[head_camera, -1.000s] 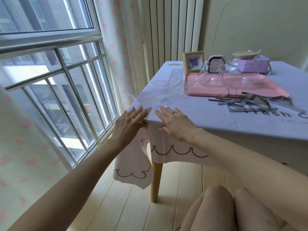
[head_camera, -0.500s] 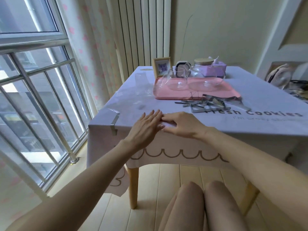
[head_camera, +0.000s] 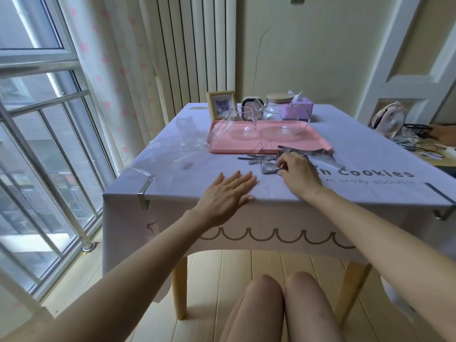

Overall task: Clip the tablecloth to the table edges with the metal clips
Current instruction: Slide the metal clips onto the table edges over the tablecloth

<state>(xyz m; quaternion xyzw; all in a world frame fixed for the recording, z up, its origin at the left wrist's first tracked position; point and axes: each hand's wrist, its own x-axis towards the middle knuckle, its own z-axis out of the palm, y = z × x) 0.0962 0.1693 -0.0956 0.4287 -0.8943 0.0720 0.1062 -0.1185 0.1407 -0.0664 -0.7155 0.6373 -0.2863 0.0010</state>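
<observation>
By the far left wall, a barred window (head_camera: 37,144) and a pink-spotted curtain (head_camera: 111,58) flank the bench (head_camera: 179,292), which is draped in a pale lilac tablecloth (head_camera: 259,215). A fitted clip (head_camera: 144,193) grips the cloth over the near left corner. The left hand (head_camera: 227,191) lies flat on the cloth at the near edge, fingers straight. Just right of it, the right hand (head_camera: 298,174) reaches into the pile of metal clips (head_camera: 266,165) in front of a pink tray (head_camera: 318,141), thumb and curled fingers pinching one. Another clip (head_camera: 441,203) holds the near right edge. A small fan (head_camera: 389,119) stands beyond.
</observation>
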